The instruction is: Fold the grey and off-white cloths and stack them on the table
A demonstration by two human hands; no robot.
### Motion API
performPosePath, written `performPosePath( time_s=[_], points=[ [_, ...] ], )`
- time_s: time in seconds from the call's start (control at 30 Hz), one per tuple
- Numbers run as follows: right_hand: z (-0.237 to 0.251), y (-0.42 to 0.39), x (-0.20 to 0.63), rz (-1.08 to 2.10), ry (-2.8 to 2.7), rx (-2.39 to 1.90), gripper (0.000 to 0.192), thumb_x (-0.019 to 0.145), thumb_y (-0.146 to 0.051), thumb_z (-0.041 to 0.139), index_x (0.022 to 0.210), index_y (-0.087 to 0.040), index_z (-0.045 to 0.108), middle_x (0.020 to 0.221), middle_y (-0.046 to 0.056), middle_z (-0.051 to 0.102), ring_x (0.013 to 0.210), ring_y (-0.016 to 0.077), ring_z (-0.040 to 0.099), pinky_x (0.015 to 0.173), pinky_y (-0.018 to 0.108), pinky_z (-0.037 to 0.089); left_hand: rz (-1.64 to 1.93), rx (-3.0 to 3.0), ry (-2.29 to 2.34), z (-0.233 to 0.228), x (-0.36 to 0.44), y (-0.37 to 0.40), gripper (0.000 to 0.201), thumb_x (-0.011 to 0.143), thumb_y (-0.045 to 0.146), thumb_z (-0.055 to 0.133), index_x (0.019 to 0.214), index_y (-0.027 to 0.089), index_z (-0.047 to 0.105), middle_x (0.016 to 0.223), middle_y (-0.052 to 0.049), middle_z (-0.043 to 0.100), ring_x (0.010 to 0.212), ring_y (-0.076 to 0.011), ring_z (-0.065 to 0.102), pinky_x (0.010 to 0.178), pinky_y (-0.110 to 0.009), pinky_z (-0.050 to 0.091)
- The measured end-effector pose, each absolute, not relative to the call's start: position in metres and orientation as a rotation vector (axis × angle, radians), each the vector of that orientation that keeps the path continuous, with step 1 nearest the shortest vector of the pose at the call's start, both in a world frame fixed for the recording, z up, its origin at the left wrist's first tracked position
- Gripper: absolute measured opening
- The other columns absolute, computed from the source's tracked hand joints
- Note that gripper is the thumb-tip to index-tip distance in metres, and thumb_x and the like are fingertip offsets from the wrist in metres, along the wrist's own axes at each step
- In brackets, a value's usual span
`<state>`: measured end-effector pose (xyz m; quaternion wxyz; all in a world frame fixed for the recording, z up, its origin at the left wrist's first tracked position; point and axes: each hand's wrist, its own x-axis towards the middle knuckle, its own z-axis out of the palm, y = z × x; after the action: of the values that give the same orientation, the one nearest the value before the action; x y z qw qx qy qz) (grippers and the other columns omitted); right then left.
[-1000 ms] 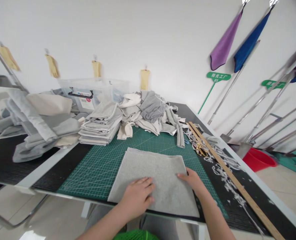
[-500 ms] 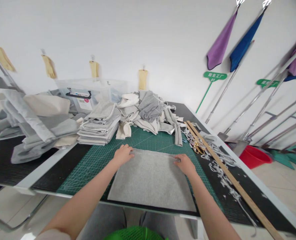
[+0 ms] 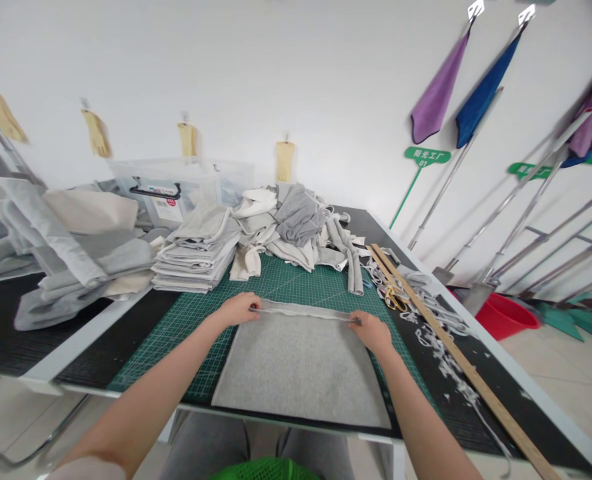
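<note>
Take the green cutting mat (image 3: 201, 333) as your landmark. Off its far-left corner sits the stack of folded grey cloths (image 3: 196, 257), with the loose heap of grey and cream offcuts (image 3: 296, 223) along its far edge.

Your left hand (image 3: 237, 309) has come up from the near middle of the grey felt sheet (image 3: 301, 363) to the sheet's far-left corner, fingers pressed together, pinching that edge. The sheet lies flat on the mat's near half, its near edge overhanging the table front.

Your right hand (image 3: 371, 330) has likewise moved to the far-right corner and pinches the edge there. Between your hands the far edge now stands slightly raised and curled, no longer flat, so smoothing looks finished.

Right of the mat lie the yellow-handled scissors (image 3: 393, 298) and the long wooden ruler (image 3: 456, 367).
</note>
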<state>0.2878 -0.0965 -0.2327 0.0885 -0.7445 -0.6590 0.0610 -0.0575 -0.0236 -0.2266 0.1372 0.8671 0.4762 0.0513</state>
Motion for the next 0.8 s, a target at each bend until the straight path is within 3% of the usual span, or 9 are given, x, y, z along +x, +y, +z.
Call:
performPosePath(
  time_s=[0.1, 0.27, 0.43, 0.57, 0.7, 0.8],
  points=[
    [-0.235, -0.094, 0.288, 0.220, -1.971, -2.199, 0.018, 0.068, -0.031, 0.045, 0.083, -0.027, 0.055, 0.096, 0.000, 0.056, 0.080, 0.0172, 0.054, 0.061, 0.026, 0.034, 0.157, 2.490, 1.444, -0.229, -0.061, -0.023, 0.022, 0.062, 0.036, 0.052, 0.078, 0.021, 0.057, 0.080, -0.001, 0.053, 0.078, -0.0155, 0.049, 0.063, -0.021, 0.036],
    [-0.232, -0.091, 0.289, 0.276, -1.995, -2.153, 0.035, 0.061, -0.034, 0.053, 0.096, -0.027, 0.051, 0.096, 0.002, 0.055, 0.082, 0.0189, 0.053, 0.062, 0.027, 0.035, 0.165, 2.518, 1.435, -0.227, -0.059, -0.024, 0.015, 0.059, 0.032, 0.054, 0.066, 0.019, 0.056, 0.077, -0.001, 0.052, 0.077, -0.0159, 0.048, 0.063, -0.022, 0.034],
    [-0.231, -0.094, 0.293, 0.298, -2.003, -2.086, 0.021, 0.061, -0.027, 0.052, 0.082, -0.026, 0.057, 0.085, -0.001, 0.058, 0.075, 0.0162, 0.053, 0.062, 0.025, 0.035, 0.353, 2.469, 1.198, -0.223, -0.058, -0.034, 0.008, 0.060, 0.020, 0.050, 0.067, 0.017, 0.052, 0.069, 0.002, 0.054, 0.067, -0.0112, 0.048, 0.061, -0.019, 0.033],
    [-0.234, -0.100, 0.298, 0.439, -1.909, -1.914, 0.036, 0.060, -0.024, 0.052, 0.097, -0.022, 0.053, 0.074, -0.001, 0.057, 0.063, 0.0128, 0.051, 0.060, 0.024, 0.037, 0.592, 2.270, 1.001, -0.222, -0.062, -0.042, 0.009, 0.062, 0.019, 0.048, 0.069, 0.014, 0.052, 0.069, 0.002, 0.054, 0.066, -0.0102, 0.048, 0.062, -0.018, 0.035],
    [-0.235, -0.105, 0.305, 0.697, -1.795, -1.624, 0.018, 0.057, -0.026, 0.055, 0.073, -0.017, 0.060, 0.069, 0.002, 0.058, 0.064, 0.0155, 0.051, 0.062, 0.026, 0.037, 0.650, 2.083, 0.963, -0.224, -0.066, -0.039, 0.023, 0.059, 0.019, 0.052, 0.081, 0.014, 0.057, 0.079, 0.000, 0.058, 0.074, -0.0124, 0.050, 0.068, -0.020, 0.035],
    [-0.236, -0.104, 0.306, 0.772, -1.754, -1.555, 0.015, 0.061, -0.028, 0.051, 0.070, -0.018, 0.056, 0.077, 0.002, 0.060, 0.072, 0.0160, 0.052, 0.065, 0.026, 0.037, 0.611, 1.987, 1.082, -0.230, -0.067, -0.032, 0.022, 0.059, 0.022, 0.052, 0.078, 0.014, 0.058, 0.074, 0.000, 0.058, 0.070, -0.0129, 0.050, 0.066, -0.021, 0.035]
  ],
)
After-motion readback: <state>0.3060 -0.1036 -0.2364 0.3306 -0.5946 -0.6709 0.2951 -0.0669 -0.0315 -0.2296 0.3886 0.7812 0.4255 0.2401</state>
